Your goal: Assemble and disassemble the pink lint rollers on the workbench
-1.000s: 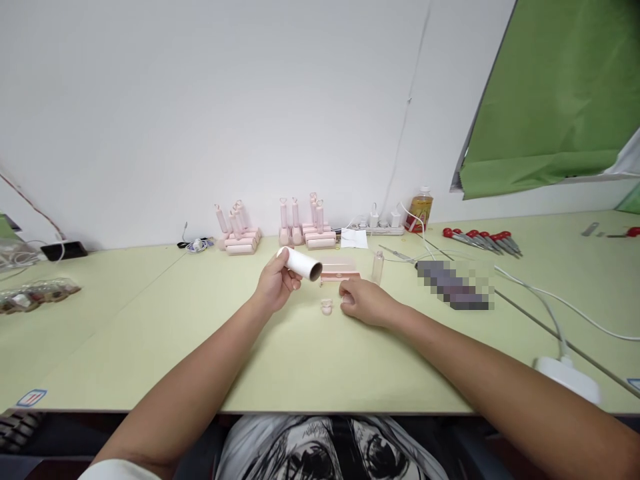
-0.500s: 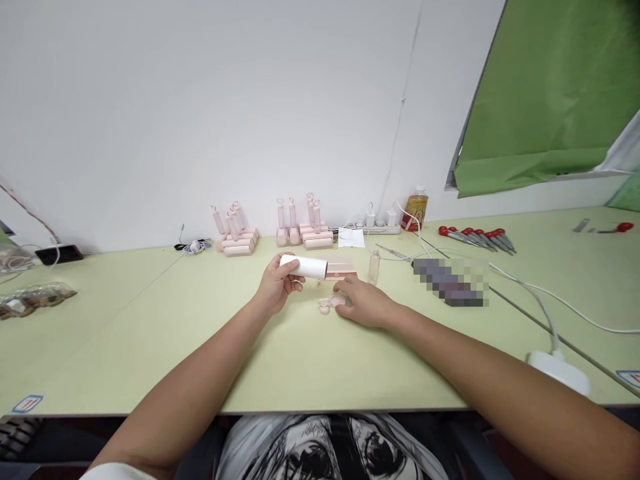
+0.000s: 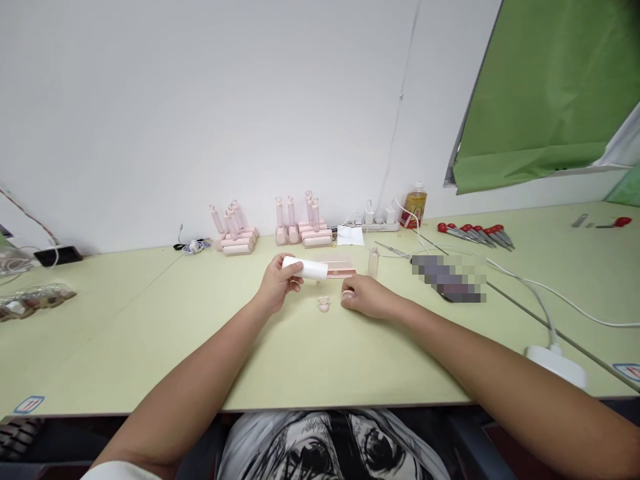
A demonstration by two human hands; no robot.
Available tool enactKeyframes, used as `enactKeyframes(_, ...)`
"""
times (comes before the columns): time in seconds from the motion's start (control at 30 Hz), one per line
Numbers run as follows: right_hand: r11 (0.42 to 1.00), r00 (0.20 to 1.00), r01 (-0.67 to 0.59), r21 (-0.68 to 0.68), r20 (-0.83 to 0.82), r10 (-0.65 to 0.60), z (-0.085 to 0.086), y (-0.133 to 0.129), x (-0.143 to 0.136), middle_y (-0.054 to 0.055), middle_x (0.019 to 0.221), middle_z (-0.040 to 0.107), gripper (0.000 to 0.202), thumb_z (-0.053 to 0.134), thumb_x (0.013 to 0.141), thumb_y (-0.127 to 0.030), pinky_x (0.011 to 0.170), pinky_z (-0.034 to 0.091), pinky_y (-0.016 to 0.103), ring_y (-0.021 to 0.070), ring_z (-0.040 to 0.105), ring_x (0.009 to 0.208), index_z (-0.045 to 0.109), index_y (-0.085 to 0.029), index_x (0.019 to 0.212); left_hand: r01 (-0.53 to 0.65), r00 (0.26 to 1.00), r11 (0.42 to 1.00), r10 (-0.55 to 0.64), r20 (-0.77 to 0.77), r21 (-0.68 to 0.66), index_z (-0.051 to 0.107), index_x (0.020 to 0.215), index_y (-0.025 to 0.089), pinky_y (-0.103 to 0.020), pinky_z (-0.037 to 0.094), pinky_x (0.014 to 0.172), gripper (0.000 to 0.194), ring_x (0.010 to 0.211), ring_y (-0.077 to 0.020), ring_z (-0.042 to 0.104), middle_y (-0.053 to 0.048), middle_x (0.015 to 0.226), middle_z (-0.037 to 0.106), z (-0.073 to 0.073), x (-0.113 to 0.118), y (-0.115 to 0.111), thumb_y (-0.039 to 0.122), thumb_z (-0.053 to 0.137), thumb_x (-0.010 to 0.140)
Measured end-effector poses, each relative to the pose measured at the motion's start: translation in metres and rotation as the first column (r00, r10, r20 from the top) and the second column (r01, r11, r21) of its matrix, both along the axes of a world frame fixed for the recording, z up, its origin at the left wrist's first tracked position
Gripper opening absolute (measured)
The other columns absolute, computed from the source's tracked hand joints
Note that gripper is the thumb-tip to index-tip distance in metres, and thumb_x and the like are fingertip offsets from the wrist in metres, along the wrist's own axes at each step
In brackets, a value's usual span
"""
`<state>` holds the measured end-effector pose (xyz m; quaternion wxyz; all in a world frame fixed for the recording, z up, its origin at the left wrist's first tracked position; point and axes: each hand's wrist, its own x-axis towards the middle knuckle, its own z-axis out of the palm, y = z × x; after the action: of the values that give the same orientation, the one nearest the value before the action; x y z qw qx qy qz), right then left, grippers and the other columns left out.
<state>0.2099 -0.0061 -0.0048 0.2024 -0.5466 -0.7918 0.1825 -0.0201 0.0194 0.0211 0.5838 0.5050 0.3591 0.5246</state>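
My left hand (image 3: 278, 281) grips a white cylindrical roll (image 3: 311, 269) at its left end, holding it level above the table. Just right of it, my right hand (image 3: 366, 297) is closed on a small round pink piece (image 3: 347, 294), mostly covered by the fingers. Between the hands a small pink part (image 3: 324, 304) lies on the table. Behind the roll sits a pink tray-like piece (image 3: 341, 273), partly hidden. A clear pinkish tube (image 3: 373, 263) stands upright behind my right hand.
Pink devices with upright handles (image 3: 239, 240) line the wall in groups. A power strip (image 3: 381, 226), a bottle (image 3: 415, 207) and several red-handled screwdrivers (image 3: 475, 235) are at the back right. White cables (image 3: 565, 311) and a white adapter (image 3: 556, 365) lie to the right.
My right hand has closed on the round pink piece and picked it up from the table, shifting slightly right. The left hand keeps the white roll, now turned slightly.
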Motion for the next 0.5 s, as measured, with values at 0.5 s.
enactKeyframes(0.5, 0.791, 0.373, -0.340, -0.509, -0.845, -0.383, 0.017, -0.011, -0.010, 0.004, 0.065, 0.058, 0.051, 0.030, 0.098, -0.050, 0.033, 0.040, 0.019, 0.0114, 0.056, 0.048, 0.062, -0.013, 0.112, 0.249, 0.914, 0.920, -0.119, -0.388, 0.304, 0.044, 0.099, 0.021, -0.026, 0.050, 0.056, 0.039, 0.063, -0.0120, 0.061, -0.001, 0.092, 0.058, -0.010, 0.013, -0.028, 0.035, 0.070, 0.074)
